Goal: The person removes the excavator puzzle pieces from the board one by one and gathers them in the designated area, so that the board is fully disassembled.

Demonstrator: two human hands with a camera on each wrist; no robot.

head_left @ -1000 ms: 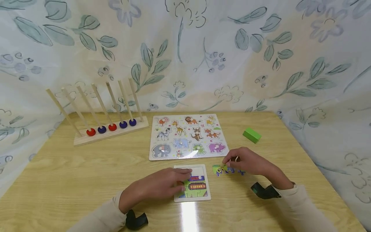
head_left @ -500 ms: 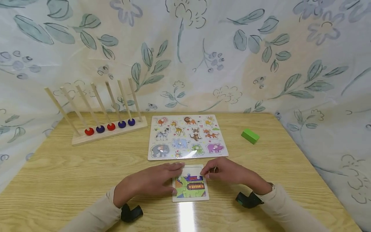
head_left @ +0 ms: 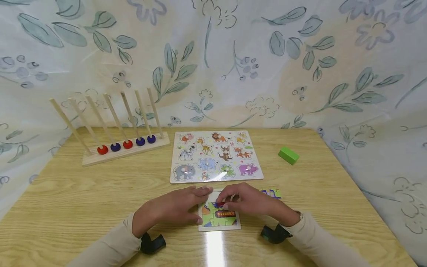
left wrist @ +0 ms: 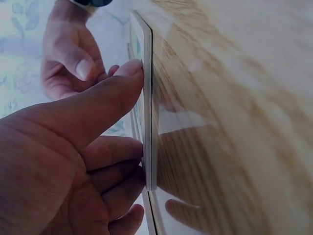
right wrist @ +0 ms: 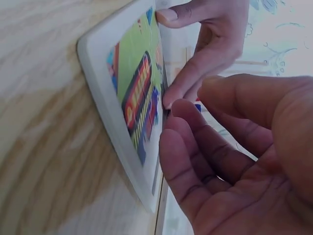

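A small white-framed jigsaw puzzle tray (head_left: 219, 228) lies in the middle of the table, its lower part filled with green, red and blue pieces. My left hand (head_left: 170, 207) steadies its left side, thumb at the lower left edge and fingers on the upper left. Over the upper part of the tray sits my right hand (head_left: 248, 200), fingers bent down at the pieces. In the right wrist view these bent fingers (right wrist: 178, 147) show no piece between them, though the meeting of thumb and index is partly hidden. Loose puzzle pieces (head_left: 271, 193) lie behind the right hand, partly covered.
Behind the tray lies a larger animal peg puzzle board (head_left: 217, 155). A wooden peg stand (head_left: 133, 150) with red and blue beads stands at the back left. To the right is a green block (head_left: 288, 155). A floral cloth (head_left: 283, 74) hangs behind the table.
My right hand has moved left from the loose pieces to the tray, then further in over its upper part. The left hand has shifted slightly toward the tray's left edge and stays there.
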